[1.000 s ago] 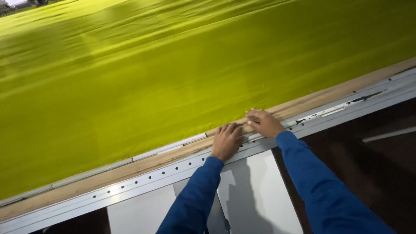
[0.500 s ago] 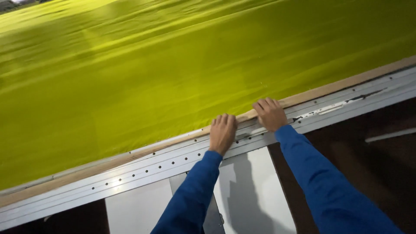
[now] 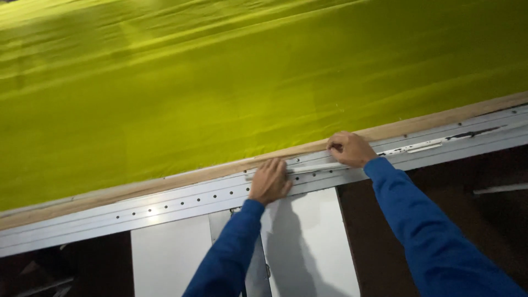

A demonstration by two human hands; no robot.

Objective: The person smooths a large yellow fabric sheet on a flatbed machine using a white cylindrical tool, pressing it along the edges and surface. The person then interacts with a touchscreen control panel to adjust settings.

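Left hand flat, fingers spread on the metal rail; right hand curled, pinching a thin white strip lying along it. Yellow-green cloth stretched beyond the wooden edge. White panel below.

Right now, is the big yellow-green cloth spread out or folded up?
Spread out. The yellow-green cloth lies flat across the whole table, with only shallow ripples, reaching the wooden edge strip near both hands.

Looks like a textile/garment factory floor: long wide spread of yellow-green fabric laid flat on a big cutting table, wooden edge strip, perforated metal rail along the side, white panels below, dark floor.
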